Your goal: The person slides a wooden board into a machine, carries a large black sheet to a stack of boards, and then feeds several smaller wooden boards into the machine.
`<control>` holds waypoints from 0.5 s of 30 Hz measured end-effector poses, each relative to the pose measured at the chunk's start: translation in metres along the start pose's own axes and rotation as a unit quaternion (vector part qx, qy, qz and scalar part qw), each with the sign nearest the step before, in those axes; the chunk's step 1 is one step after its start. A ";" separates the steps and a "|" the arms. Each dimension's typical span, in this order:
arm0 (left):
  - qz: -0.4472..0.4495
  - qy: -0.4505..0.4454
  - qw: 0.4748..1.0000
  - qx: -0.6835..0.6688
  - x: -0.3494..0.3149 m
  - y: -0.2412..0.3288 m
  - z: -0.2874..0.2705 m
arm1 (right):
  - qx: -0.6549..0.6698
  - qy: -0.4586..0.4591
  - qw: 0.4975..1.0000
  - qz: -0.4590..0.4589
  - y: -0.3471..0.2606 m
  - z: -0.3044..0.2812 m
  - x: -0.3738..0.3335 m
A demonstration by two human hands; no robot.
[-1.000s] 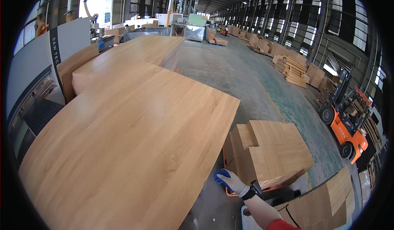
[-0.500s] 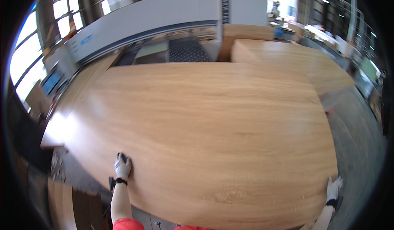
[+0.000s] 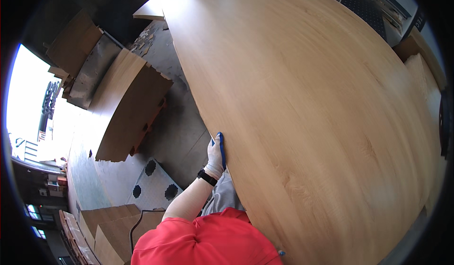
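A broad light-brown wood-grain panel (image 3: 302,113) fills the middle and right of the view. My left hand (image 3: 216,154), in a white glove with a blue palm, is closed at its near left edge. The palm side faces the board, and part of the fingers is hidden there. A black band (image 3: 207,177) circles that wrist. My right hand is out of view.
On the left, a stack of wood-grain boards (image 3: 127,104) rests on a reddish support above the grey floor. A pale plate with dark holes (image 3: 156,184) lies nearer. Cut boards (image 3: 111,227) stand at lower left. A machine with a dark perforated bed (image 3: 362,9) is at upper right.
The view has swung left and down. My left hand has gone from the panel's top face to its edge. My right hand, earlier at the panel's right edge, has left the view.
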State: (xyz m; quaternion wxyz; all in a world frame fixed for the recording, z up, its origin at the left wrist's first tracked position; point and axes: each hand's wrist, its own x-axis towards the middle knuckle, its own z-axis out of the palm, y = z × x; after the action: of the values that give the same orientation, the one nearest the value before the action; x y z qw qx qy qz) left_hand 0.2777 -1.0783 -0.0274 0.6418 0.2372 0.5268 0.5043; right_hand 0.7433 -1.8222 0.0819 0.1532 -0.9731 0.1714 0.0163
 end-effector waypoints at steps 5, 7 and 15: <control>0.032 0.010 0.999 0.012 0.046 0.029 0.013 | 0.063 -0.047 0.997 -0.005 -0.057 0.012 -0.075; 0.023 -0.034 0.999 0.006 0.083 0.062 0.018 | 0.083 -0.068 0.994 -0.008 -0.084 0.013 -0.105; 0.070 -0.042 0.996 0.048 0.390 0.200 0.077 | 0.162 -0.159 0.973 -0.046 -0.281 0.066 -0.275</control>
State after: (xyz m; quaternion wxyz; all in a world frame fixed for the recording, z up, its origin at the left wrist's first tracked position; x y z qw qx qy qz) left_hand 0.2439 -0.6352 -0.0054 0.6147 0.3248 0.5050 0.5115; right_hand 0.5814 -1.4610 0.1247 0.3343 -0.9273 0.1005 0.1354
